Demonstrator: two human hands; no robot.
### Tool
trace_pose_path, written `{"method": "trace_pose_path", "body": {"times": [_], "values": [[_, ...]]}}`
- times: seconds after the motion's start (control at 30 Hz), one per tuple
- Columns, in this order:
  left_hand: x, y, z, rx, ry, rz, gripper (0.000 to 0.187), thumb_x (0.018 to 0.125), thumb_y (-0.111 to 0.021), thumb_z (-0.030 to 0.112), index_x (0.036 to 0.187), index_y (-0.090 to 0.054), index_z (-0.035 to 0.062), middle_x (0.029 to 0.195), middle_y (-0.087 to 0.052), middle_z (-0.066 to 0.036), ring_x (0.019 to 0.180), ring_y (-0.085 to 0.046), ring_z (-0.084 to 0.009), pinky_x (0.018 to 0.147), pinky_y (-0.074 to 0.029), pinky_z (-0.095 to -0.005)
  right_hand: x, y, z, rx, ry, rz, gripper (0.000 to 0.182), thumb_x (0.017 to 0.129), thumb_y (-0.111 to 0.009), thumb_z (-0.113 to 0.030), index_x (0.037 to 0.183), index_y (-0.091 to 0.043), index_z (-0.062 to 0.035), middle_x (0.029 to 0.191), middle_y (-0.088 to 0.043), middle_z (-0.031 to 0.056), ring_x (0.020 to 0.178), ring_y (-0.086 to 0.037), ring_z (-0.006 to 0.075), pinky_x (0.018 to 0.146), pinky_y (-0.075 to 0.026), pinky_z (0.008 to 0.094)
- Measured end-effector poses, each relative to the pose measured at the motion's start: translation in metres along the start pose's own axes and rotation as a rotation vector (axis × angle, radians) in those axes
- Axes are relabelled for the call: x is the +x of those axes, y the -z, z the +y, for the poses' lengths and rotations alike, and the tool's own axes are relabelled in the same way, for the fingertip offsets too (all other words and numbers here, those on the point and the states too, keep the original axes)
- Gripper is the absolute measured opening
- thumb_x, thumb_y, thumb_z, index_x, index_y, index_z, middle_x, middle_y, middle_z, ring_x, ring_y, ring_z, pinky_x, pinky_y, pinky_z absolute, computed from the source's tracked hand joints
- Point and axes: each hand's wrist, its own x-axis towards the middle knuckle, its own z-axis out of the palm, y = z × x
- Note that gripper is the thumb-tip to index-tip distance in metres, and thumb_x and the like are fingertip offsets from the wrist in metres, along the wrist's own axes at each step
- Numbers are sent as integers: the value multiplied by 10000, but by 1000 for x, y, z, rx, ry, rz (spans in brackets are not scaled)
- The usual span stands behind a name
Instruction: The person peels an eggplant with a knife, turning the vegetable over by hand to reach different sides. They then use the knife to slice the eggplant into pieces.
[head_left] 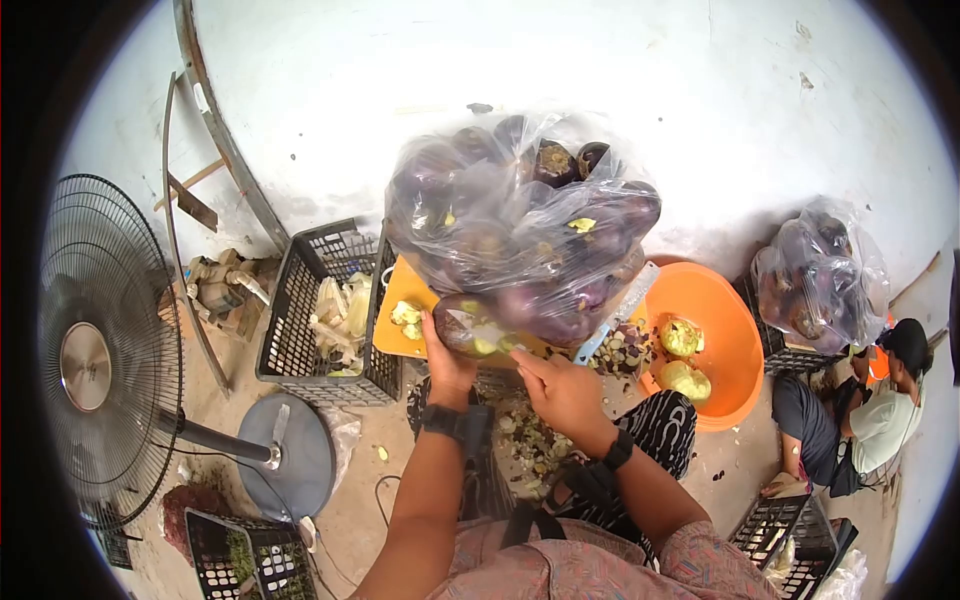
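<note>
Far left of the frame: fan [85, 352], upright, round grey base [287, 455] on the floor. Upper left: wood strips [215, 125] leaning on the white wall. Lower left: black crate [225, 555] with green bits in it.

Left of centre: crate [330, 380], black, pale leafy scraps [343, 312] inside. Beside it, orange board [398, 340], with a yellow-green piece [407, 318] on it near the left hand.

Centre: left hand [449, 358] curled round the near left side of an eggplant [468, 322], dark purple, some pale flesh bared. The eggplant is over the board, just below a big clear bag [520, 230] full of dark eggplants. Right hand [562, 392] closed, index finger stretched toward the eggplant, on what looks like a knife [490, 336]; handle mostly hidden in the fist, blade at the fruit's surface, edge too blurred to read. Dark watch-like bands on both wrists. Below the hands, peelings [535, 440] strewn between the knees.

Right of centre: blue-handled blade [634, 290] lying aslant between bag and basin. Orange basin [733, 335] holds two peeled pale fruits [684, 360], with dark chips at its left edge.

Right: second bag [820, 275] of eggplants on a black crate. Below and right of it, a seated co-worker [880, 425], dark cap, pale top. Lower right: another black crate [785, 530].
</note>
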Motion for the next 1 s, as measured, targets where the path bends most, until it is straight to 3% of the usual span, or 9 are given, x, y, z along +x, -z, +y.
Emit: {"method": "trace_pose_path", "body": {"times": [0.13,0.3,0.53,0.63,1.0], "values": [[7,10,-2,12,-68,-41,611,918,-421,604,1248,-512,97,1228,-553,-62,1124,-516,-253,990,-391,-431,29,-6,-3,7,17,60,274,874,-596,-230,1138,-667,-220,703,-606,122,583,-588,315,528,-445,420],[-4,-5,3,-2,26,-34,614,919,-400,614,1230,-530,100,1225,-556,-66,1119,-520,-250,984,-398,-429,18,-10,11,133,-78,160,244,858,-619,-215,1089,-696,-205,682,-606,118,589,-591,313,525,-444,416],[5,3,-4,50,-48,-30,669,902,-352,663,1253,-520,118,1221,-567,-77,1127,-528,-278,966,-412,-481,-9,3,5,58,16,61,246,858,-619,-220,1093,-693,-205,635,-566,109,549,-562,295,499,-432,399],[2,3,-2,-11,-29,-39,582,935,-403,576,1224,-535,89,1201,-575,-73,1114,-526,-251,987,-392,-422,-2,2,4,63,23,96,242,835,-640,-169,1068,-703,-175,614,-567,94,525,-565,268,478,-424,375],[5,5,-3,17,-39,-34,615,907,-420,613,1236,-532,105,1197,-582,-73,1106,-540,-262,967,-412,-447,1,3,-2,113,3,46,248,862,-615,-214,1099,-688,-211,642,-573,118,544,-562,303,499,-432,406]]}}
